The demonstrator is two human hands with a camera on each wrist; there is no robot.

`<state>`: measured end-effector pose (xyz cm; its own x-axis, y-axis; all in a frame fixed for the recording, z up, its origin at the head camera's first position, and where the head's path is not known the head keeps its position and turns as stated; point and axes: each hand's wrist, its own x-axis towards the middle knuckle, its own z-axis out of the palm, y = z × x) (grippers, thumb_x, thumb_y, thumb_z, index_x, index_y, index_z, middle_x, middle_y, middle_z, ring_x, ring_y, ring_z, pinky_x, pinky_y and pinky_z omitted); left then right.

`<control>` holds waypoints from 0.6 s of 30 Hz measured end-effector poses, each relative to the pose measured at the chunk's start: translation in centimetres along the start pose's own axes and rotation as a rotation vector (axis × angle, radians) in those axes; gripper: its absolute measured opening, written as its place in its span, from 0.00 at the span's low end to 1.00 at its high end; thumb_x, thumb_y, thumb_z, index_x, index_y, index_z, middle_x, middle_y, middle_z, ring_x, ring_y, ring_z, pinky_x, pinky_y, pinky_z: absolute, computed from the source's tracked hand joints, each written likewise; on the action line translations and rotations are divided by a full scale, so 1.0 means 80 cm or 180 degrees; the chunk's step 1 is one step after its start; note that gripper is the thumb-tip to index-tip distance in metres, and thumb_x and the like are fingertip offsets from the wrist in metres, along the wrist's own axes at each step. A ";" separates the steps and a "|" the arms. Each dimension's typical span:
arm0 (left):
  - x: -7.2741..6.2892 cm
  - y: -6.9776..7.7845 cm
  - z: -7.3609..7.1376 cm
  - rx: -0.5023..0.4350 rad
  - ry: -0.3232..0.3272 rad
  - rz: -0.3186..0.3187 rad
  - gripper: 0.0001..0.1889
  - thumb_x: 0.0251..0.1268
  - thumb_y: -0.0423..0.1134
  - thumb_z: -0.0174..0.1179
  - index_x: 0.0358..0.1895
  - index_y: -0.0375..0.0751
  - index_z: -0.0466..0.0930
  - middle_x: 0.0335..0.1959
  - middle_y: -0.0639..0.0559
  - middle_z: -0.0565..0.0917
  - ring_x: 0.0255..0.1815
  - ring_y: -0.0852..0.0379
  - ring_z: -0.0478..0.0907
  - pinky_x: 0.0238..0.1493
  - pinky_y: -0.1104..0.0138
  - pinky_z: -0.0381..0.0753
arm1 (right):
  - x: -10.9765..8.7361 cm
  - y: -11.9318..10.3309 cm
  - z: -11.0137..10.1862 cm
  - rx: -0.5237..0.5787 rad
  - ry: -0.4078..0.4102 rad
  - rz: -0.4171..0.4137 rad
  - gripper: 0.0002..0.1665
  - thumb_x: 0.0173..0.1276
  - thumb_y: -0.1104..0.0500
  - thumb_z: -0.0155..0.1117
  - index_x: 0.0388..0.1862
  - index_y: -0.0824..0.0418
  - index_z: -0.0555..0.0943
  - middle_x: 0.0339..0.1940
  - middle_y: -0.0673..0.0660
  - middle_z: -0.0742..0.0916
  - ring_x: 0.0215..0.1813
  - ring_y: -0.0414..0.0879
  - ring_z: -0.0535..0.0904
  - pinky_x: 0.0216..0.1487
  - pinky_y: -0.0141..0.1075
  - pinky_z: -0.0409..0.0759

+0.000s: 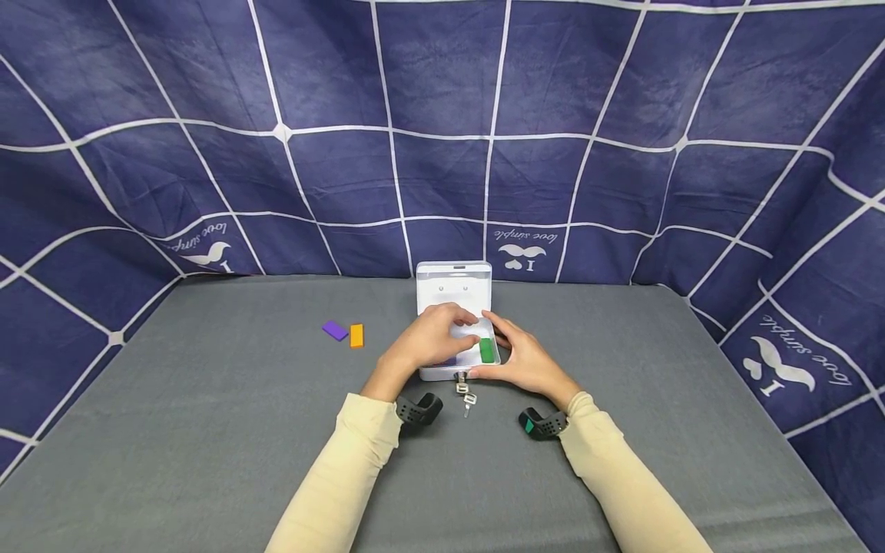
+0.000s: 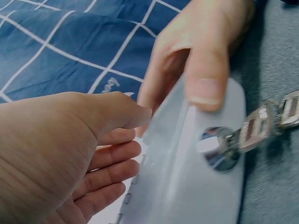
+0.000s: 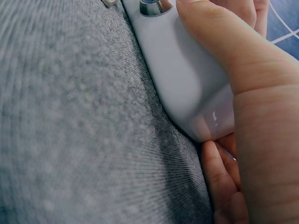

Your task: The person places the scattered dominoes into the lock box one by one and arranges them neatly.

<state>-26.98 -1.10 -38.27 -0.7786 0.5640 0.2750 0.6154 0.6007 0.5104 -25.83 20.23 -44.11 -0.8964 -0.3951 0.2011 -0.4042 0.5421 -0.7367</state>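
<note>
A white metal lock box (image 1: 452, 296) stands on the table with its lid raised at the back. Over the box's left part is my left hand (image 1: 430, 336), its fingers loosely bent and nothing seen between them in the left wrist view. My right hand (image 1: 523, 361) grips the box's right side, thumb on the front wall and fingers around the far side. Inside, at the right, lies a green block (image 1: 487, 351); a dark purple piece (image 1: 449, 361) shows partly under my left hand. Keys (image 1: 470, 399) hang from the front lock (image 2: 218, 148).
Left of the box, a purple block (image 1: 335, 330) and an orange block (image 1: 356, 336) lie on the grey cloth-covered table (image 1: 228, 399). A blue checked curtain (image 1: 442, 177) rises behind the table and at both sides.
</note>
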 end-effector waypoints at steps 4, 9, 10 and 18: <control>-0.002 -0.002 -0.008 -0.0029 0.0076 0.0061 0.16 0.61 0.39 0.68 0.50 0.36 0.85 0.45 0.47 0.86 0.48 0.52 0.81 0.53 0.61 0.76 | 0.000 0.001 0.000 0.0008 0.0019 0.0013 0.63 0.45 0.35 0.81 0.78 0.48 0.61 0.73 0.57 0.70 0.63 0.49 0.76 0.62 0.43 0.73; -0.005 -0.005 -0.017 -0.0065 0.0146 0.0147 0.16 0.61 0.39 0.68 0.50 0.34 0.85 0.45 0.47 0.86 0.47 0.51 0.81 0.53 0.61 0.76 | -0.001 0.001 0.000 -0.0025 0.0006 0.0057 0.63 0.45 0.35 0.81 0.78 0.48 0.61 0.73 0.58 0.70 0.64 0.50 0.76 0.63 0.43 0.72; -0.005 -0.006 -0.018 -0.0071 0.0169 0.0163 0.16 0.61 0.38 0.68 0.50 0.34 0.85 0.45 0.47 0.86 0.47 0.51 0.81 0.53 0.61 0.76 | -0.001 0.001 0.000 -0.0030 0.0003 0.0065 0.63 0.45 0.35 0.81 0.78 0.48 0.61 0.73 0.58 0.70 0.64 0.50 0.76 0.63 0.43 0.72; -0.013 -0.016 -0.035 -0.0174 0.0304 0.0052 0.17 0.62 0.39 0.66 0.52 0.34 0.84 0.46 0.47 0.86 0.50 0.50 0.81 0.54 0.57 0.76 | 0.000 -0.001 0.000 -0.0049 0.0004 0.0053 0.64 0.45 0.35 0.81 0.78 0.47 0.60 0.73 0.58 0.70 0.64 0.50 0.76 0.63 0.42 0.72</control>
<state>-27.30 -4.02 -36.92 -0.7783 0.5154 0.3586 0.6225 0.5586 0.5481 -25.80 20.20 -44.08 -0.9032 -0.3851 0.1896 -0.3920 0.5600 -0.7299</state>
